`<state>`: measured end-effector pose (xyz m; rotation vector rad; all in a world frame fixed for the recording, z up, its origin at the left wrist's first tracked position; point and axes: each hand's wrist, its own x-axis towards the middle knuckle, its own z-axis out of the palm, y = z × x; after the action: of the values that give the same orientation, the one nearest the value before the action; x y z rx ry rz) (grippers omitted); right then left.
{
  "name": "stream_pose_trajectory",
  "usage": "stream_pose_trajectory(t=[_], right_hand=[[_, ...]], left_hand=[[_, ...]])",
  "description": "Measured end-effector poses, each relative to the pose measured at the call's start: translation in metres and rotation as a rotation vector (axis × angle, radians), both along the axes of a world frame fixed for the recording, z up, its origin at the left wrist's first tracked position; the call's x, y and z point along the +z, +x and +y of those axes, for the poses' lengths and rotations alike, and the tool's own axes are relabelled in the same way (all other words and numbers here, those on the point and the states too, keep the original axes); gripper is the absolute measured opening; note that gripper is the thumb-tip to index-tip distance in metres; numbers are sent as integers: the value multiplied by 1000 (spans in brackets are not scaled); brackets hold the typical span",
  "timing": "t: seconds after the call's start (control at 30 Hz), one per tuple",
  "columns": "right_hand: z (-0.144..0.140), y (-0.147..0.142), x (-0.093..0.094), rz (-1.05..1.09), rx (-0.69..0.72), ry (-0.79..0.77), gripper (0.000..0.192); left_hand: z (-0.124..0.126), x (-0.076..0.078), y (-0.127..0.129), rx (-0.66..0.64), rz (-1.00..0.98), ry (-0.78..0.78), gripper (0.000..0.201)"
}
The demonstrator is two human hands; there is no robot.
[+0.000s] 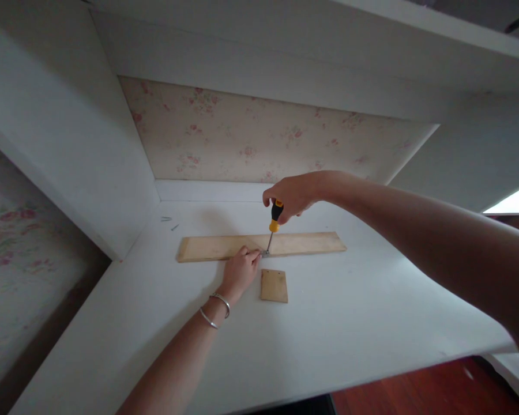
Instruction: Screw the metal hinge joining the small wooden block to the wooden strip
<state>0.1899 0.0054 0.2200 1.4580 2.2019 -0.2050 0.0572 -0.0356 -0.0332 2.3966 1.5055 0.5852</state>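
Note:
A long, flat wooden board (307,243) lies across the white desk. My right hand (296,196) grips a yellow-and-black screwdriver (277,213) from above, its shaft slanting down to a small metal bracket (265,253) at the board's near edge. Closed fingers of my left hand (242,268) pinch at the bracket's left side and rest against the board. Any screw under the screwdriver's tip is too small to make out. Just in front of the bracket lies a small square wooden piece (274,286) with two holes along its far edge.
Several small screws or nails (175,227) lie on the white desk (328,328) left of the board. A white side panel (69,127) rises at the left, and a shelf (285,63) overhangs the back. Floral wallpaper (251,138) covers the rear wall.

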Motion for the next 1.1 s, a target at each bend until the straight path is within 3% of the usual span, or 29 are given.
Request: stream_pose_trajectory(t=[0.1, 0.27, 0.37, 0.53, 0.63, 0.8, 0.97, 1.1], right_hand=[[-1, -1, 1, -65, -31, 9, 46], [0, 2, -1, 19, -41, -24, 65], [1, 5, -3, -35, -51, -21, 49], [1, 6, -4, 46, -37, -65, 61], [1, 6, -4, -19, -52, -79, 48], [1, 7, -4, 73, -58, -106, 67], [1, 7, -3, -25, -105, -43, 50], [1, 7, -2, 46, -21, -97, 60]], left_hand=[[-1, 2, 1, -17, -22, -2, 36], [-2, 4, 1, -25, -49, -25, 35], [-2, 3, 1, -32, -53, -27, 35], [-1, 0, 1, -35, -48, 1, 35], [0, -1, 1, -33, -41, 9, 36], [-1, 0, 1, -32, -35, -5, 36], [-2, 4, 1, -20, -28, -31, 37], [-2, 6, 1, -9, -15, -48, 37]])
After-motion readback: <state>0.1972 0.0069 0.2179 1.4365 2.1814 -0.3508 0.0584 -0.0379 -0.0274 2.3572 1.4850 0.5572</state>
